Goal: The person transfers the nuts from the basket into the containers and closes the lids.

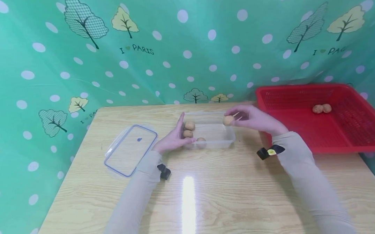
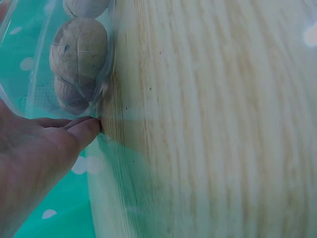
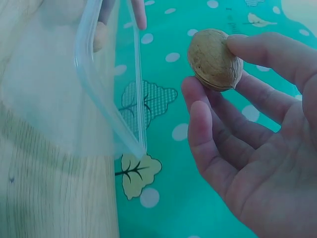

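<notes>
My right hand (image 1: 248,119) pinches a walnut (image 3: 214,59) between thumb and fingers, over the right end of a clear plastic container (image 1: 212,144). In the right wrist view, the walnut is held up beside the container's rim. My left hand (image 1: 172,139) rests against the container's left end with fingers stretched, the thumb along the front and the forefinger up the side. Inside the container, several walnuts (image 1: 190,126) sit grouped toward the left. The left wrist view shows some of these nuts (image 2: 79,49) through the clear wall, with my fingertips low by its corner.
To the left lies a clear lid with a blue seal (image 1: 130,151), flat on the wooden table (image 1: 228,199). A red plastic basket (image 1: 301,133) stands at the right, holding two walnuts (image 1: 322,108) near its back. Behind the table hangs a green dotted cloth (image 1: 171,44).
</notes>
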Action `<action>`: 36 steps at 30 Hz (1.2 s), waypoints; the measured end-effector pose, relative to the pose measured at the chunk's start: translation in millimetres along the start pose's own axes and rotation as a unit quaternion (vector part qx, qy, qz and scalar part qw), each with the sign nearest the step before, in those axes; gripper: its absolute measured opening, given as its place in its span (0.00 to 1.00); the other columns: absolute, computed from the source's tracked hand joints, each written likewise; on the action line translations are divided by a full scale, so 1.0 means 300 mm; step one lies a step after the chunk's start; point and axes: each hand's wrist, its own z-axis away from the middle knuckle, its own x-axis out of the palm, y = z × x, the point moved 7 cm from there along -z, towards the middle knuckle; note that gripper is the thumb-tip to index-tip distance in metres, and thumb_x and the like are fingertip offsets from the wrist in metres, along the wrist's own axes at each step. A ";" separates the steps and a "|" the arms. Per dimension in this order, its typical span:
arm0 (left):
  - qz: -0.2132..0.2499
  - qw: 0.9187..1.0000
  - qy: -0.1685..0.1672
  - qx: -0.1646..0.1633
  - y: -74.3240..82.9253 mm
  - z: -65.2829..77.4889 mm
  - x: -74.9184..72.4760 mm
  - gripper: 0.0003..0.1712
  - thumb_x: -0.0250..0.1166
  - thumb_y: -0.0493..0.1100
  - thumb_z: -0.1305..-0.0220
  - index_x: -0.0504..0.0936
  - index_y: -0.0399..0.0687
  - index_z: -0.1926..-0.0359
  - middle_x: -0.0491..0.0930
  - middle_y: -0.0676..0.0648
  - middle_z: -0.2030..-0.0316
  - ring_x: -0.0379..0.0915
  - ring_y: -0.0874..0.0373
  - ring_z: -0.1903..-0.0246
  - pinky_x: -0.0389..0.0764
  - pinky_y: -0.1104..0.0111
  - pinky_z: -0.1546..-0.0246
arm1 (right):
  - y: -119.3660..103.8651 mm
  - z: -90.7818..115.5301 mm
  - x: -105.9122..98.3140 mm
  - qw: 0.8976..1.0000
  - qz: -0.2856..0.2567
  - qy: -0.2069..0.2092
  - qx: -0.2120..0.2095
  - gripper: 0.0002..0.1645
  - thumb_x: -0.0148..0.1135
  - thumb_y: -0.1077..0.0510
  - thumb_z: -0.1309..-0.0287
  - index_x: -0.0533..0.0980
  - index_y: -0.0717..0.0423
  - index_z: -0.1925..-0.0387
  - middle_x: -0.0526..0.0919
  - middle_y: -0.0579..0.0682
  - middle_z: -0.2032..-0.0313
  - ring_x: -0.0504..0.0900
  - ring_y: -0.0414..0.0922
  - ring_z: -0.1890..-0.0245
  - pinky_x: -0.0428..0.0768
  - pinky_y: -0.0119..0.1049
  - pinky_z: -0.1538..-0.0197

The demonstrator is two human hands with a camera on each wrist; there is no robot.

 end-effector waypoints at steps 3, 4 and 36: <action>0.001 1.000 0.000 0.000 0.003 0.003 -0.001 0.68 0.69 0.37 0.41 0.20 0.69 0.27 0.27 0.38 0.25 0.44 0.47 0.29 0.44 0.58 0.30 | -0.011 -0.011 0.019 1.000 -0.003 -0.005 -0.014 0.25 0.67 0.58 0.42 0.75 0.56 0.42 0.79 0.51 0.47 0.78 0.48 0.50 0.77 0.47 0.46; 0.001 1.000 -0.001 0.001 0.004 0.003 0.000 0.68 0.69 0.37 0.41 0.20 0.69 0.27 0.27 0.38 0.26 0.44 0.47 0.29 0.44 0.58 0.30 | -0.015 -0.016 0.026 1.000 -0.003 -0.006 -0.021 0.24 0.66 0.58 0.41 0.75 0.56 0.43 0.79 0.52 0.47 0.78 0.48 0.51 0.77 0.47 0.46; -0.026 0.999 0.008 -0.022 0.001 0.005 -0.006 0.67 0.68 0.38 0.40 0.20 0.69 0.27 0.27 0.39 0.25 0.41 0.47 0.28 0.46 0.56 0.30 | 0.045 -0.231 0.248 0.999 0.004 -0.047 -0.012 0.22 0.64 0.57 0.39 0.75 0.57 0.44 0.78 0.51 0.48 0.77 0.48 0.49 0.75 0.44 0.45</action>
